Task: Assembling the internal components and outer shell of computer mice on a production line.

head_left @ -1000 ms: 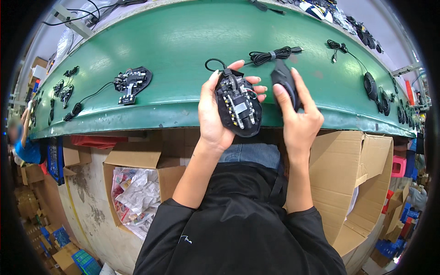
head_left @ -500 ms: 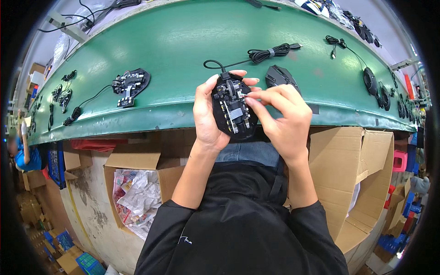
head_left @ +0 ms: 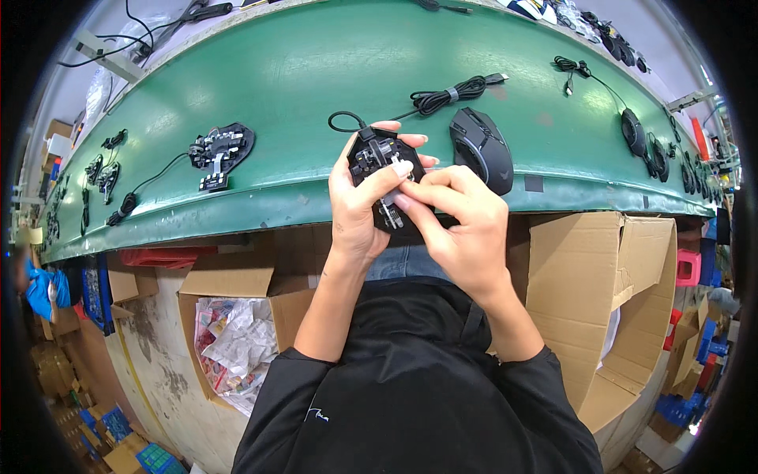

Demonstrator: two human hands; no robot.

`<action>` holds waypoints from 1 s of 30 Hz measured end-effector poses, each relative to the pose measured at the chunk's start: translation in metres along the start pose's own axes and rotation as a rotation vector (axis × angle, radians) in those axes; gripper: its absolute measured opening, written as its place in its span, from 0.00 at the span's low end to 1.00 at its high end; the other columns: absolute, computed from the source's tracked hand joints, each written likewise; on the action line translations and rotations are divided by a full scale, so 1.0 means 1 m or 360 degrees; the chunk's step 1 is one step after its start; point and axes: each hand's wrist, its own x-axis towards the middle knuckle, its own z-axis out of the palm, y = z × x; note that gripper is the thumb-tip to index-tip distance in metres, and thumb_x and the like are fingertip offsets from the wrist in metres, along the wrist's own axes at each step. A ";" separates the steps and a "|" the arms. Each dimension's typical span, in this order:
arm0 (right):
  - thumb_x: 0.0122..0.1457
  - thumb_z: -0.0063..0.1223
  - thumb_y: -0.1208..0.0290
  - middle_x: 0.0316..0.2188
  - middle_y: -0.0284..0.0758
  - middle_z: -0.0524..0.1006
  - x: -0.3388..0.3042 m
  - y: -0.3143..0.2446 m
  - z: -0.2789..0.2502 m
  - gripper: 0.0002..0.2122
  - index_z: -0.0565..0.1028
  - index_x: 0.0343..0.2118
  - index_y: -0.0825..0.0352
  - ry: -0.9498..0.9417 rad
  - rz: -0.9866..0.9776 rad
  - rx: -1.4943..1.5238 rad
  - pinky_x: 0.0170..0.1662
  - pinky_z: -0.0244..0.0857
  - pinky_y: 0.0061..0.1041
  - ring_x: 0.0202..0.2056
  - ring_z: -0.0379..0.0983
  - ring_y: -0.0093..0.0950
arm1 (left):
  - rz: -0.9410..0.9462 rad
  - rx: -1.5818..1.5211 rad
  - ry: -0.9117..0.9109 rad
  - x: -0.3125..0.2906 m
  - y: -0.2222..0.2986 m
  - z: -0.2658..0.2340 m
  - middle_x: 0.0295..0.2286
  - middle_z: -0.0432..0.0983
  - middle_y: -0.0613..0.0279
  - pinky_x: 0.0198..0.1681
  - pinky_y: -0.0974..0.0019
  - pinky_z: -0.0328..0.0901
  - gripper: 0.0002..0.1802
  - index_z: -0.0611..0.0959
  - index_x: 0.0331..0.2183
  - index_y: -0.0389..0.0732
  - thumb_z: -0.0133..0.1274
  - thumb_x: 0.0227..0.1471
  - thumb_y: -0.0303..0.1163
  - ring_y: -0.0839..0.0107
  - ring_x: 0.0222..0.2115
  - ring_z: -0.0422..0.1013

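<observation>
My left hand (head_left: 353, 209) grips an opened computer mouse base (head_left: 365, 162) with its circuit parts facing up. Its thumb presses across the board while the other fingers wrap round the far side. My right hand (head_left: 467, 223) has thumb and index finger pinched together at the right side of the base, touching it close to my left thumb. What lies in that pinch is hidden. From the far end of the base runs a black cable to a tied cable bundle (head_left: 448, 97) on the bench. A black mouse top cover (head_left: 482, 148) lies right of my hands.
On the green bench (head_left: 300, 87), another opened mouse base (head_left: 221, 150) with a cable lies left, and several corded mice (head_left: 633, 133) lie right. Below the edge stand a carton of crumpled paper (head_left: 237, 336) and a large cardboard box (head_left: 572, 292). A person in blue (head_left: 47, 288) is far left.
My left thumb has moved from the side of the base onto the board. My right hand has shifted left and lower along it. The view has tilted slightly, uncovering more of the mouse cover.
</observation>
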 end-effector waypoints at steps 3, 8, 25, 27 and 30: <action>0.46 0.69 0.71 0.40 0.39 0.77 0.008 0.007 -0.024 0.18 0.81 0.43 0.64 0.0081 -0.0244 -0.0586 0.47 0.67 0.33 0.43 0.72 0.37 | 0.0023 -0.0062 -0.0024 0.000 0.001 -0.001 0.40 0.75 0.45 0.44 0.54 0.75 0.25 0.71 0.48 0.31 0.55 0.46 0.20 0.56 0.39 0.77; 0.50 0.66 0.59 0.60 0.50 0.64 0.016 0.048 -0.031 0.32 0.70 0.57 0.65 -0.0061 0.0113 -0.0661 0.59 0.58 0.41 0.56 0.63 0.46 | 0.0007 0.0037 -0.0060 0.004 0.000 0.001 0.41 0.75 0.44 0.45 0.49 0.74 0.24 0.71 0.49 0.32 0.47 0.55 0.38 0.53 0.40 0.76; 0.54 0.60 0.72 0.57 0.53 0.68 0.002 -0.019 0.011 0.26 0.69 0.57 0.71 -0.0127 -0.0185 -0.0388 0.56 0.64 0.36 0.53 0.70 0.46 | -0.0091 -0.0172 0.0073 0.003 0.009 0.007 0.49 0.72 0.46 0.58 0.57 0.63 0.37 0.70 0.54 0.30 0.29 0.62 0.54 0.58 0.51 0.70; 0.53 0.60 0.75 0.58 0.54 0.66 -0.005 -0.016 0.017 0.27 0.68 0.58 0.73 -0.0096 -0.0271 -0.0450 0.55 0.64 0.36 0.53 0.70 0.46 | -0.0050 -0.0078 -0.0025 0.001 0.011 0.011 0.53 0.68 0.43 0.60 0.56 0.60 0.38 0.66 0.56 0.29 0.27 0.63 0.54 0.54 0.55 0.65; 0.52 0.62 0.74 0.59 0.55 0.65 -0.005 -0.013 0.016 0.29 0.68 0.59 0.69 -0.0092 -0.0286 -0.0265 0.55 0.63 0.38 0.55 0.68 0.52 | 0.0087 0.0012 -0.0052 -0.007 0.008 0.017 0.57 0.62 0.43 0.62 0.55 0.58 0.36 0.62 0.59 0.29 0.30 0.64 0.51 0.54 0.59 0.61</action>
